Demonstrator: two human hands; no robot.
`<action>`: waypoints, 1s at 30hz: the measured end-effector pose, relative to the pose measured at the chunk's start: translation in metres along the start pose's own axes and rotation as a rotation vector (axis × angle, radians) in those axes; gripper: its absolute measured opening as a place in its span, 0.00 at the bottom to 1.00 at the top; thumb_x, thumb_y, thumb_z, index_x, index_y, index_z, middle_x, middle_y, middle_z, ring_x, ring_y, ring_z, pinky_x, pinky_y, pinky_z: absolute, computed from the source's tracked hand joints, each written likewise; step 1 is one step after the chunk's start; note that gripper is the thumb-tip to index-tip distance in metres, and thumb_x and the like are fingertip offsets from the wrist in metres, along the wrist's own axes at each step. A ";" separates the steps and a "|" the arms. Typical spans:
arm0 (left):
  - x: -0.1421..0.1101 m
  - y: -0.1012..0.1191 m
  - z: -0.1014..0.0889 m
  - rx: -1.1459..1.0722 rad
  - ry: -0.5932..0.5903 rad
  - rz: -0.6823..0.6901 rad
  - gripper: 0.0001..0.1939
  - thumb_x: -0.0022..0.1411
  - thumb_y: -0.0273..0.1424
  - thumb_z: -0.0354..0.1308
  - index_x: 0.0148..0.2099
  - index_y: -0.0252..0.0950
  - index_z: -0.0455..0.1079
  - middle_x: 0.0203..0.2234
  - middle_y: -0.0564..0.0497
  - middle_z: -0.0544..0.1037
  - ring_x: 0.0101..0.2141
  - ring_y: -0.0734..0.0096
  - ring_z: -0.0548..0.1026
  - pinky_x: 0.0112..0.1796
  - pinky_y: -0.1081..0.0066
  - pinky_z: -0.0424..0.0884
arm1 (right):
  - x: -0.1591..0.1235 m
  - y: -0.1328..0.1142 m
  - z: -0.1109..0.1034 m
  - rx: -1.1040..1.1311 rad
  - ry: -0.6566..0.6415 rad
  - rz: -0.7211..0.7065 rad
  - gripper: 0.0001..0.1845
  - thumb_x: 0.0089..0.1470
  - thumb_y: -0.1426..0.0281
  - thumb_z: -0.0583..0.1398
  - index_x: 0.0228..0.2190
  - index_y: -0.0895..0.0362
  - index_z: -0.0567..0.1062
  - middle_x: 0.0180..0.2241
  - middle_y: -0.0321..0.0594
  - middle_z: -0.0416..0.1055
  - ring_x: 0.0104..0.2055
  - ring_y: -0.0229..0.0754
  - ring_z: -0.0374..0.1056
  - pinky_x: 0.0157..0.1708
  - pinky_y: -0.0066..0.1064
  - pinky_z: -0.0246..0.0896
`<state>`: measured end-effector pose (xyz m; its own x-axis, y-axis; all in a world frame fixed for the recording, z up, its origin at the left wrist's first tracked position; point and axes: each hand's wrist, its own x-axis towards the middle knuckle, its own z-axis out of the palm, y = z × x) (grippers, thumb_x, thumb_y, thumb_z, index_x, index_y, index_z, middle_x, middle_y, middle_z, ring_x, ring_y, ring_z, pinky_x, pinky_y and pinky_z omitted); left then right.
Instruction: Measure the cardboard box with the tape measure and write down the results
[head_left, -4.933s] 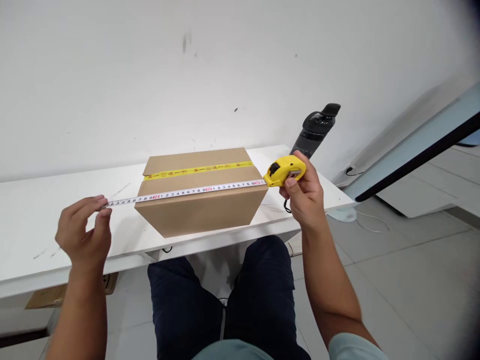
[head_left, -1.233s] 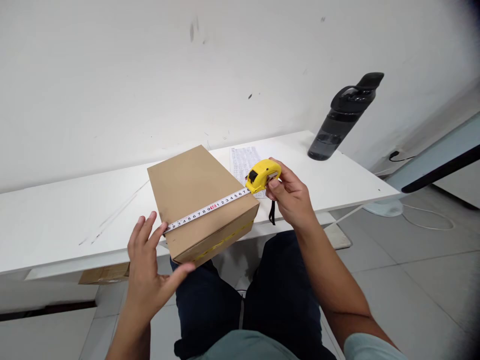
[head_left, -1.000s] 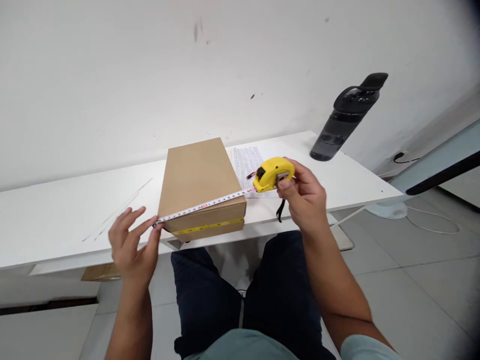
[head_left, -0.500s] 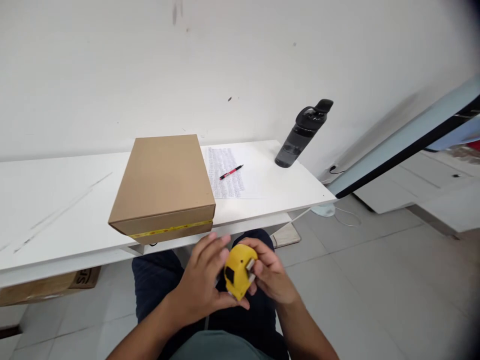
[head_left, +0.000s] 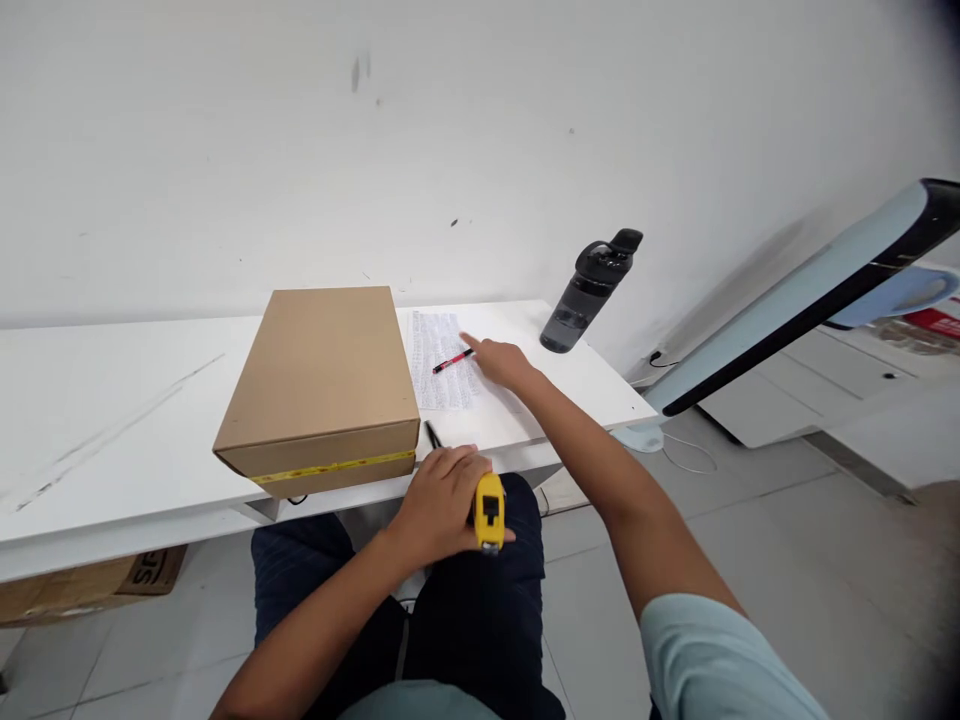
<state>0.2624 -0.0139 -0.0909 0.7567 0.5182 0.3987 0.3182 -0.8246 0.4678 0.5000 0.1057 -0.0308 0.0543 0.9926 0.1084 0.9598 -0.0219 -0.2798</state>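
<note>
My left hand (head_left: 439, 500) is closed round a yellow tape measure (head_left: 489, 511), held over my lap just below the table's front edge, its blade pulled in. My right hand (head_left: 501, 362) reaches forward over a printed sheet of paper (head_left: 439, 378), fingers stretched out, fingertips close to a red pen (head_left: 451, 361) that lies on the sheet. A closed brown cardboard box (head_left: 322, 380) with a yellow tape strip on its near side sits on the white table (head_left: 112, 420), left of the paper.
A dark water bottle (head_left: 589, 292) stands at the table's far right corner against the white wall. A light blue panel with a black edge (head_left: 810, 295) slants in on the right. A cardboard piece (head_left: 82, 582) lies on the tiled floor under the table.
The tape was stretched across the box; its blade retracted, both hands dropped to my lap. Now my left hand alone holds the tape measure and my right hand has reached out to the pen.
</note>
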 end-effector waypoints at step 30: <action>0.047 -0.046 0.004 0.058 -0.032 -0.286 0.43 0.53 0.49 0.69 0.65 0.37 0.60 0.62 0.40 0.71 0.64 0.47 0.67 0.68 0.46 0.53 | -0.047 0.028 0.047 0.736 0.093 0.169 0.20 0.56 0.54 0.61 0.21 0.55 0.75 0.20 0.35 0.68 0.28 0.42 0.61 0.29 0.34 0.54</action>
<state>0.2854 0.0472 -0.0970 0.6487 0.7249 0.2318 0.5524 -0.6580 0.5117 0.5117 0.0643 -0.0889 0.2389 0.9679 0.0782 0.5067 -0.0555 -0.8603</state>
